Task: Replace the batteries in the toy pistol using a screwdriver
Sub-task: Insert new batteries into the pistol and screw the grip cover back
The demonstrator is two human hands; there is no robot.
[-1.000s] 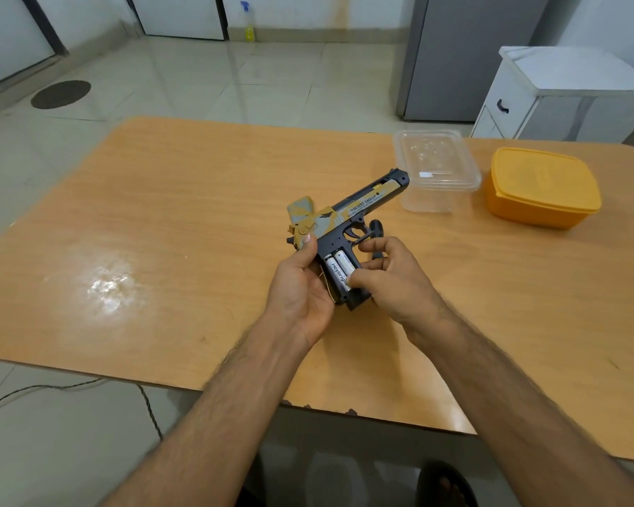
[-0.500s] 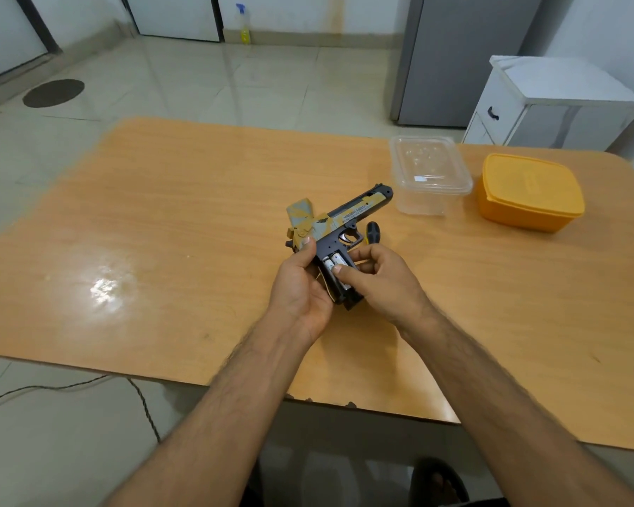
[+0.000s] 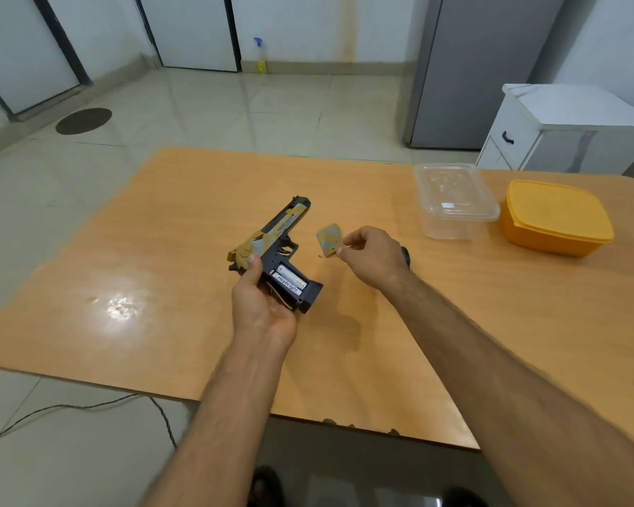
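Toy pistol [image 3: 271, 247]: mid-surface, held in left hand [image 3: 260, 305], barrel toward far edge, 2 batteries [image 3: 289, 279] exposed.
Right hand [image 3: 370, 256]: pinches cover [image 3: 330, 238], just right of the open bay.

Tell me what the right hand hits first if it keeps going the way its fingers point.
The right hand points left; just past the cover it pinches, the pistol comes first, probably its trigger guard, though depth is unclear.

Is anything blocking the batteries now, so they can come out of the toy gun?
Nothing visible. The cover is off, pinched in the right hand. Both batteries lie bare in the grip of the pistol, which the left hand holds.
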